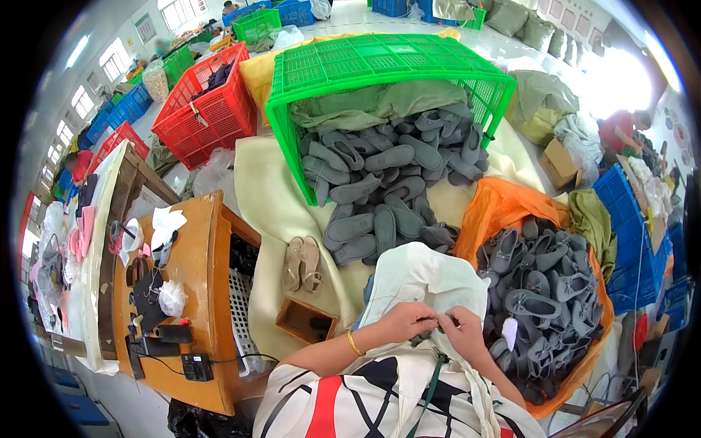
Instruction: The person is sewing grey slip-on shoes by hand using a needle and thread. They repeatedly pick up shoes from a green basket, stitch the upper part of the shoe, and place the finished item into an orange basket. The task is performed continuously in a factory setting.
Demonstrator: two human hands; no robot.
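L hand (pixel 411 321) and R hand (pixel 461 334) meet on the near side of the green crate (pixel 365 62), over a white cloth (pixel 391 281) on the person's lap. Both have fingers curled w/ thumbs & fingertips pinched together, hardly any gap, on a small grey piece (pixel 422 338) btwn them; it's mostly covered by the fingers, so can't tell its exact shape. That piece is nearer the person than the crate's open side.

Crate lies tipped on its side, w/ a heap of grey shoes (pixel 412 153) in its mouth & spilling out in front. Orange sack (pixel 496 201), R of and nearer than the crate, is full of more grey shoes. Nearer than the crate, a bit L: pair of beige sandals (pixel 301 264), then a small wooden box (pixel 292 314). Further L of the crate: wooden table (pixel 193 252) w/ odds & ends on top. Red crate (pixel 219 120) just L of the green one; blue crate (pixel 624 241) well to its R.
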